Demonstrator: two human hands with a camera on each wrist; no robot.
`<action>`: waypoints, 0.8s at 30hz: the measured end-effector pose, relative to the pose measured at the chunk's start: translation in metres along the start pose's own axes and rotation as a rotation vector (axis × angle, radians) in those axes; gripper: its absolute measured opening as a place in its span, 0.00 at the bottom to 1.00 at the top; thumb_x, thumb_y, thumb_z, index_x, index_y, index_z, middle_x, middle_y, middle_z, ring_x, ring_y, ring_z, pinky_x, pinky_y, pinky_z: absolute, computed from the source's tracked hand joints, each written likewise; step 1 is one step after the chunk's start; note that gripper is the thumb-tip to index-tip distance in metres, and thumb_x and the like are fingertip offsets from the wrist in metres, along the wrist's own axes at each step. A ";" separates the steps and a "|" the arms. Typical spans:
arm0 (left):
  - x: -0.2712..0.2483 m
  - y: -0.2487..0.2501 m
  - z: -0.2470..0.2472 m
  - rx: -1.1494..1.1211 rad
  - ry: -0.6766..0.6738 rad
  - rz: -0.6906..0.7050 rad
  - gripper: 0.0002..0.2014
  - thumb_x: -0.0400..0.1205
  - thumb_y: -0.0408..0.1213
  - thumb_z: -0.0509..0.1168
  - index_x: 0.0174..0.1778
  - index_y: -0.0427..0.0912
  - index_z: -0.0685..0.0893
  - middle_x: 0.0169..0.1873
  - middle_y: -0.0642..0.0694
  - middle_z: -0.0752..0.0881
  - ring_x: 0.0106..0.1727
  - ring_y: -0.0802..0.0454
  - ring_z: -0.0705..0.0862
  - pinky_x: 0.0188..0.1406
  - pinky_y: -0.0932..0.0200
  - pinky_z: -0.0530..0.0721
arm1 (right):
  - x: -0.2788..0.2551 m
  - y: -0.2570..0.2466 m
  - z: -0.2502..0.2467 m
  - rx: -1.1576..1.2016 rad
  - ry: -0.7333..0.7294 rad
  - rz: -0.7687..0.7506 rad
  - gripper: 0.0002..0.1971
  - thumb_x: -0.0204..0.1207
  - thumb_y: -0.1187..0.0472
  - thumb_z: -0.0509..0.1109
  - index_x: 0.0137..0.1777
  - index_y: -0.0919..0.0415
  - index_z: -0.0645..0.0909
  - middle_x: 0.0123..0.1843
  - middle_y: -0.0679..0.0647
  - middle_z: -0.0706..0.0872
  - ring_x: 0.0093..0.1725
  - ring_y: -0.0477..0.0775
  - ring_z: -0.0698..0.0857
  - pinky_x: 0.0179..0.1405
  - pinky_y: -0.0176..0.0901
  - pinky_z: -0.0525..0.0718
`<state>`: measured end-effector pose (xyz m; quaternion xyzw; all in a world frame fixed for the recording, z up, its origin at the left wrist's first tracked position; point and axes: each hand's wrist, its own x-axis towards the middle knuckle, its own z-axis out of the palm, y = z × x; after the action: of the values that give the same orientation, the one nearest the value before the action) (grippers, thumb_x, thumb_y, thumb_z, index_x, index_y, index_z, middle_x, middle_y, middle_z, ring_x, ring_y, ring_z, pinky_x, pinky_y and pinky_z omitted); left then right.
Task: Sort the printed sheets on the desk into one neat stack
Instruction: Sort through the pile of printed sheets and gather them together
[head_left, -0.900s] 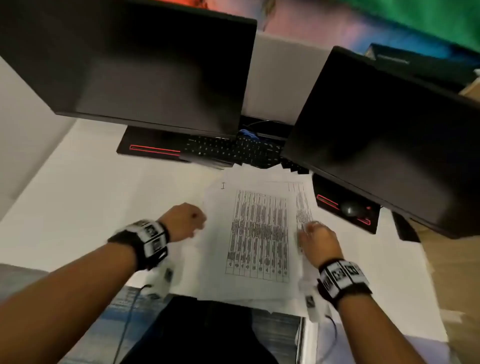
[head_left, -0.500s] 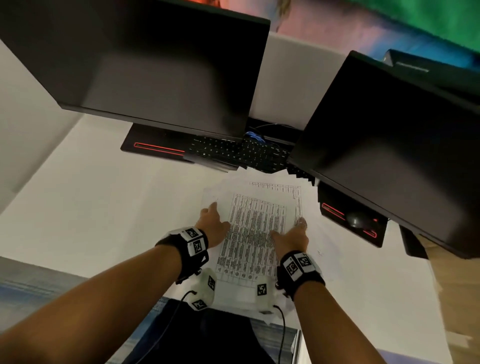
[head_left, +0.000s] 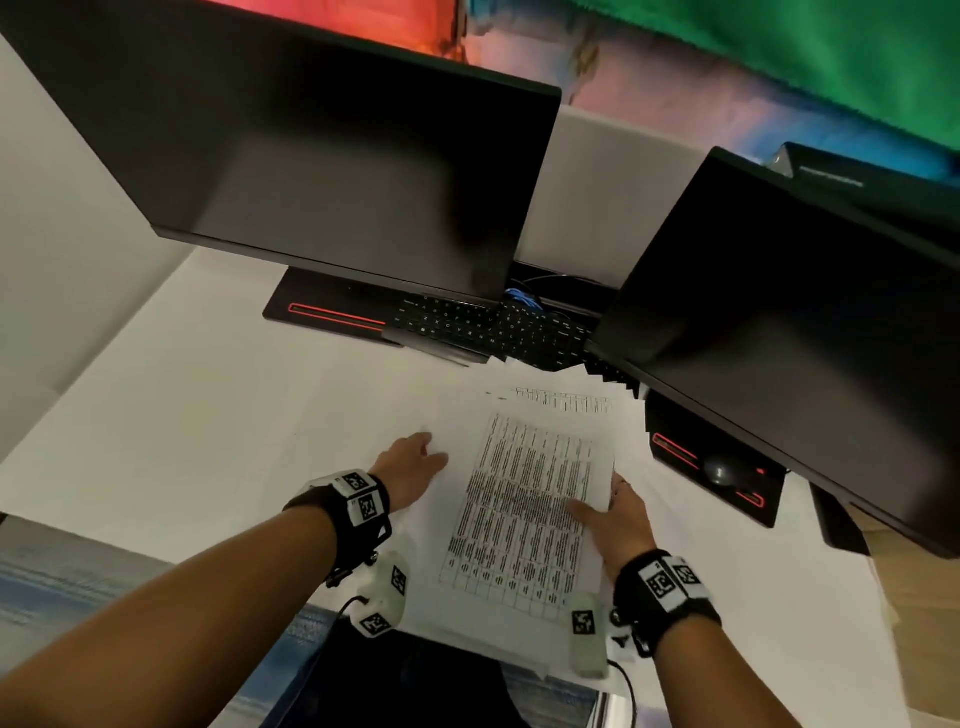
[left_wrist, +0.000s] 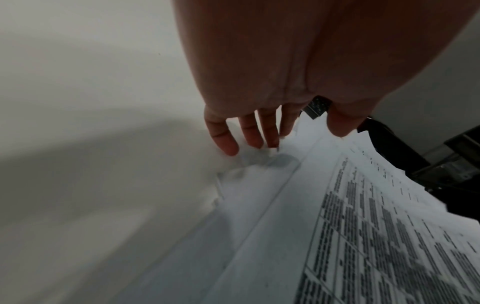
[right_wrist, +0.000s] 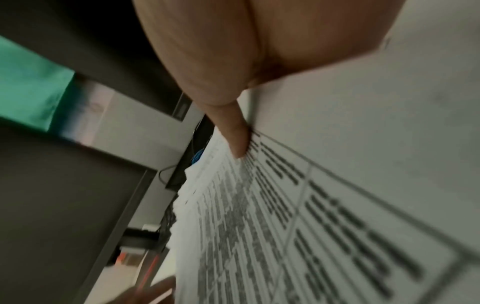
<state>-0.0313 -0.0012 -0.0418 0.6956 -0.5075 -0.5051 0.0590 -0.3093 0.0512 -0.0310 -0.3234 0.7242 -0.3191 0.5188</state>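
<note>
A loose pile of printed sheets (head_left: 524, 519) lies on the white desk (head_left: 208, 441), its top sheet a dense table. My left hand (head_left: 428, 452) rests with straight fingers at the pile's left edge; in the left wrist view its fingertips (left_wrist: 249, 139) touch the desk and a sheet corner (left_wrist: 259, 164). My right hand (head_left: 608, 506) holds the pile's right edge. Its thumb (right_wrist: 235, 135) lies on the top sheet (right_wrist: 311, 205), and the other fingers are hidden under the paper. Lower sheets stick out unevenly at the far end (head_left: 566, 400).
Two dark monitors (head_left: 322, 171) (head_left: 795, 322) overhang the desk's far side. A black keyboard (head_left: 467, 325) sits just beyond the pile. A mouse (head_left: 719, 470) lies on a black pad with red trim at the right. The desk's near edge (head_left: 249, 577) runs under my forearms.
Both hands went from curled at the pile's sides to lying on it. Since then the left hand slid to the left edge and the right hand took the right edge.
</note>
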 end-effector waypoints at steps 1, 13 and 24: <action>0.000 0.001 0.001 0.034 -0.005 0.004 0.31 0.87 0.52 0.59 0.85 0.43 0.64 0.79 0.40 0.72 0.78 0.38 0.73 0.78 0.43 0.70 | 0.001 0.000 0.006 -0.014 -0.010 -0.002 0.25 0.72 0.71 0.79 0.68 0.55 0.81 0.61 0.52 0.91 0.58 0.54 0.90 0.64 0.60 0.86; -0.004 0.000 -0.015 -0.499 0.033 0.056 0.10 0.82 0.38 0.72 0.45 0.44 0.75 0.25 0.53 0.73 0.31 0.48 0.69 0.31 0.58 0.73 | 0.004 -0.027 0.026 -0.012 0.015 -0.123 0.23 0.75 0.54 0.79 0.68 0.57 0.80 0.60 0.53 0.90 0.59 0.52 0.90 0.58 0.48 0.89; -0.011 -0.021 -0.039 -0.167 0.395 0.102 0.06 0.87 0.36 0.61 0.54 0.41 0.82 0.42 0.43 0.89 0.38 0.46 0.85 0.34 0.59 0.77 | 0.016 0.008 -0.009 -0.822 0.303 0.122 0.58 0.62 0.37 0.82 0.86 0.59 0.55 0.82 0.60 0.65 0.79 0.66 0.65 0.74 0.67 0.71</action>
<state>0.0125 0.0003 -0.0288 0.7472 -0.4768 -0.3958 0.2402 -0.3232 0.0443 -0.0434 -0.4090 0.8766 -0.0174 0.2530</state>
